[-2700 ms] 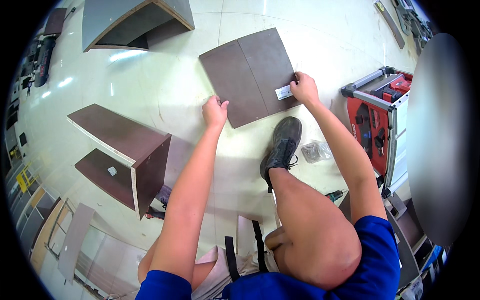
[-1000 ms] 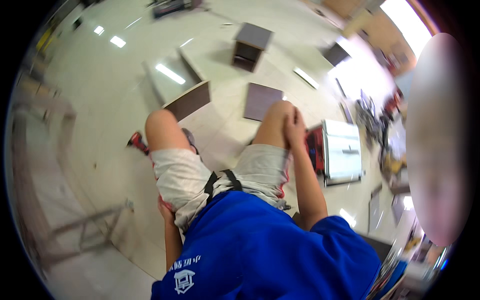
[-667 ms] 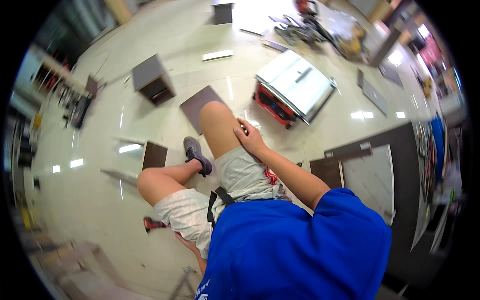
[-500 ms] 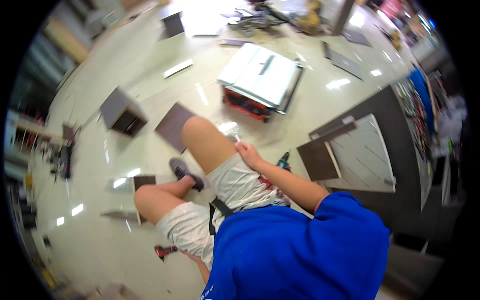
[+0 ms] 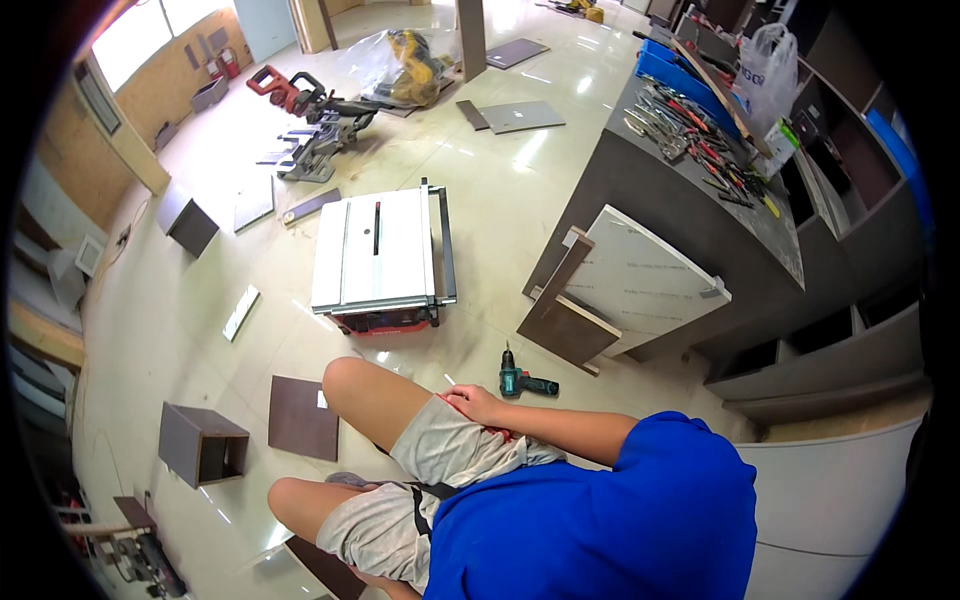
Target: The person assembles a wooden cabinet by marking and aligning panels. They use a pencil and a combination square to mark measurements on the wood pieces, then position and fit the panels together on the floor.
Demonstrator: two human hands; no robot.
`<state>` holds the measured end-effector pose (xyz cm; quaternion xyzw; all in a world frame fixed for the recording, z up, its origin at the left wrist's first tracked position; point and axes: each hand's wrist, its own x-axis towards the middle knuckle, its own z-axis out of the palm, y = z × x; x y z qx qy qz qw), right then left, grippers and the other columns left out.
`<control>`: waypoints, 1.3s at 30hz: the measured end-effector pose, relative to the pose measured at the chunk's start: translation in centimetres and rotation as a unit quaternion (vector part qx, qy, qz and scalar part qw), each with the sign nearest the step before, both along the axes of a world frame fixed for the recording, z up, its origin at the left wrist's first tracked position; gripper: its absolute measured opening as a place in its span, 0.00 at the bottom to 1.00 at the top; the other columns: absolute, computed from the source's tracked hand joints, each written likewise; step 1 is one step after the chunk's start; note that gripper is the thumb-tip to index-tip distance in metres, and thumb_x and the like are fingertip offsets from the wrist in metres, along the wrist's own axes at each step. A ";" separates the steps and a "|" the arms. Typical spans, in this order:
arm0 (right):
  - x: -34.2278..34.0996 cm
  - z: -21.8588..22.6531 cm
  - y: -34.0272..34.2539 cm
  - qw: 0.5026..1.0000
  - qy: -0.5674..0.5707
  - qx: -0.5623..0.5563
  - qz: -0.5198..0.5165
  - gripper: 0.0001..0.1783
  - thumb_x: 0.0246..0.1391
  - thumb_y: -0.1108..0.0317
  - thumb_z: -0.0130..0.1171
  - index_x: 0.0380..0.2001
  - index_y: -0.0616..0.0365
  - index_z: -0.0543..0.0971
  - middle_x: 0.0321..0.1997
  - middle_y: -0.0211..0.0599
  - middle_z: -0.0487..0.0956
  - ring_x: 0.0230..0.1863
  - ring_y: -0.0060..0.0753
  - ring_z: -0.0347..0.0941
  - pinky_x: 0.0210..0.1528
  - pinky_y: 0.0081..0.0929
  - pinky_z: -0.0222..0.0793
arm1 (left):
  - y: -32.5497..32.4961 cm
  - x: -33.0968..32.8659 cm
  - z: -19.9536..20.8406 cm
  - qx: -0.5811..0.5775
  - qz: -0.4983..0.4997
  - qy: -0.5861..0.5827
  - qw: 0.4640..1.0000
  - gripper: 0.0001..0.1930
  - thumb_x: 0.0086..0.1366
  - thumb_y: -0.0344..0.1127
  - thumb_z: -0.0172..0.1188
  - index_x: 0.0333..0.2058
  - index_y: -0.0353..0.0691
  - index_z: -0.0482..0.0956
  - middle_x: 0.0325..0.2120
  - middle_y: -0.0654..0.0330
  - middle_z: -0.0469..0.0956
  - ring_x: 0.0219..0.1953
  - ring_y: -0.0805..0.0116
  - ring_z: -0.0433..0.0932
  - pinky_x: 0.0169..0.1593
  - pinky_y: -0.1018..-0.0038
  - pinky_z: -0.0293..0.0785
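Note:
My right hand (image 5: 476, 404) rests on my right thigh, its fingers closed around a short thin white stick (image 5: 449, 380) that looks like a cigarette. On the floor just beyond that hand lies a teal and black cordless drill (image 5: 522, 381). Of my left hand (image 5: 372, 580), only a part shows beside my left thigh at the lower edge. Its fingers are hidden, and I cannot see what it holds.
A table saw (image 5: 345, 250) stands ahead. Left of it are a dark open box (image 5: 190, 442) and a flat brown panel (image 5: 300, 425). Panels (image 5: 640, 270) lean on a dark counter (image 5: 640, 170) strewn with hand tools (image 5: 700, 140). A miter saw (image 5: 320, 125) sits farther off.
My view has swung right and up, so the tool counter and miter saw now show fully. The red drill seen by my left hand is out of sight. My right hand stays on my thigh.

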<state>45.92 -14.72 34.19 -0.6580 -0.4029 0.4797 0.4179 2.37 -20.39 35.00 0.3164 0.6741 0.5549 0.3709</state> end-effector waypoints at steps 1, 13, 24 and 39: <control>0.2 -0.1 0.0 1.000 0.010 -0.004 -0.014 0.18 0.68 0.59 0.53 0.50 0.62 0.80 0.39 0.37 0.83 0.41 0.25 0.76 0.48 0.26 0.72 | 0.9 -0.1 0.0 -0.009 -0.020 -0.063 0.998 0.35 0.75 0.55 0.42 0.64 0.26 0.64 0.61 0.42 0.68 0.62 0.52 0.70 0.67 0.59 0.64; -3.4 6.0 -0.4 0.974 -0.177 0.144 -0.009 0.28 0.64 0.57 0.55 0.61 0.64 0.68 0.55 0.55 0.75 0.57 0.54 0.72 0.61 0.39 0.67 | 7.1 -0.1 3.8 0.073 -0.176 0.185 0.964 0.29 0.75 0.42 0.48 0.65 0.25 0.60 0.63 0.42 0.65 0.65 0.50 0.65 0.68 0.61 0.57; -6.3 6.6 1.9 0.937 -0.279 0.200 0.064 0.36 0.59 0.61 0.57 0.65 0.70 0.61 0.66 0.65 0.66 0.68 0.63 0.61 0.70 0.46 0.57 | 1.9 -1.9 2.0 0.080 0.011 0.039 0.996 0.27 0.75 0.40 0.48 0.65 0.31 0.62 0.61 0.48 0.69 0.62 0.58 0.68 0.66 0.65 0.61; -9.8 10.0 4.4 0.913 -0.256 0.272 0.164 0.34 0.55 0.72 0.57 0.65 0.67 0.65 0.71 0.59 0.61 0.72 0.58 0.57 0.72 0.44 0.55 | -9.0 1.1 -0.4 0.114 0.056 -0.342 0.931 0.32 0.75 0.51 0.41 0.66 0.30 0.60 0.63 0.47 0.66 0.64 0.53 0.68 0.67 0.63 0.62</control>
